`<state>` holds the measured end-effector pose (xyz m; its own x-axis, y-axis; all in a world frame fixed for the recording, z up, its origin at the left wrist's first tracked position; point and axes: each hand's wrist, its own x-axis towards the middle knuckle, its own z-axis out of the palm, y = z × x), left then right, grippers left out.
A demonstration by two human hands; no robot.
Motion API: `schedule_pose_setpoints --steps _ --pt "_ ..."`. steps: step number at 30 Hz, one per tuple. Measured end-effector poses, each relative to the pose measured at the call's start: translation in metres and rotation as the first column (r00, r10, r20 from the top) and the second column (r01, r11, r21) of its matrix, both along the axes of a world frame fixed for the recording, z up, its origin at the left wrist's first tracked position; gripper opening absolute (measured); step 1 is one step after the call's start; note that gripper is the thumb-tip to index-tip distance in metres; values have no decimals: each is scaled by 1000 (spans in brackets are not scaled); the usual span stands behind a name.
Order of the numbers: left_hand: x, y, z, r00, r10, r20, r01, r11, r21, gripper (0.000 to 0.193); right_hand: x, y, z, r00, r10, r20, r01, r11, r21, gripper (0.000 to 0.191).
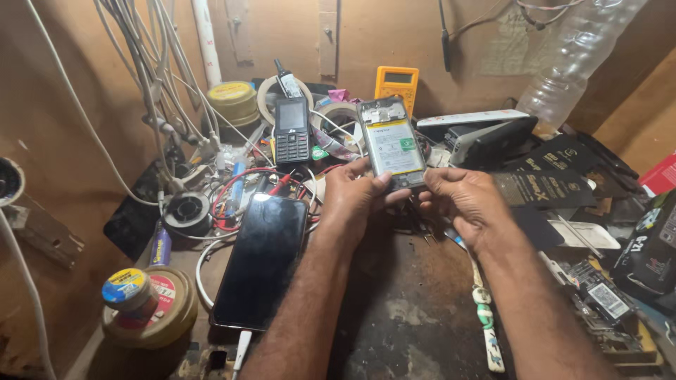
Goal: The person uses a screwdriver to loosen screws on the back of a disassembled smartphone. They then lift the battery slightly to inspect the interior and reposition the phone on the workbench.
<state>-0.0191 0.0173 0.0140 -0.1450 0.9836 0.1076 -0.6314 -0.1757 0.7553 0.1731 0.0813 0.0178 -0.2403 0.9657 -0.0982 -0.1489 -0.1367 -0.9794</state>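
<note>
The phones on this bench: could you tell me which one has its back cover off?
The opened phone, held up by left hand and right hand, battery exposed. The large black smartphone lies flat; the keypad phone leans upright, intact.

A cramped phone-repair workshop, its worn, stained wooden bench [394, 317] hemmed in by bare board walls. A yellow multimeter [396, 81] leans at the back beside rolls of tape [339, 116], while white cables [151, 77] hang in a tangle at left above a spool of solder wire [186, 210]. A keypad phone [291, 130] stands upright, a black smartphone [260, 260] lies on a charging lead, and an opened handset [391, 144] shows its battery. Black spare-part packets [542, 186] pile up at right, tins of paste [148, 306] at left
</note>
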Motion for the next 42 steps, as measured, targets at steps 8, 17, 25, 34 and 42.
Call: schedule_pose_setpoints --steps 8,17,25,34,42 --pt "2 3 -4 997 70 40 -68 996 -49 35 -3 -8 8 995 85 -54 -85 996 -4 23" --pt "-7 -5 8 996 -53 -66 54 999 11 51 -7 -4 0 996 50 -77 -52 998 -32 23" --pt "-5 1 -3 995 22 -93 -26 999 -43 56 -12 -11 4 991 93 -93 -95 995 -10 22" --pt "-3 1 -6 995 49 -81 -59 991 -118 48 -11 -19 18 993 117 -27 -117 993 -25 23" --pt "2 1 -8 998 13 -62 -21 992 -125 44 -8 -9 7 996 94 -4 -94 996 -7 20"
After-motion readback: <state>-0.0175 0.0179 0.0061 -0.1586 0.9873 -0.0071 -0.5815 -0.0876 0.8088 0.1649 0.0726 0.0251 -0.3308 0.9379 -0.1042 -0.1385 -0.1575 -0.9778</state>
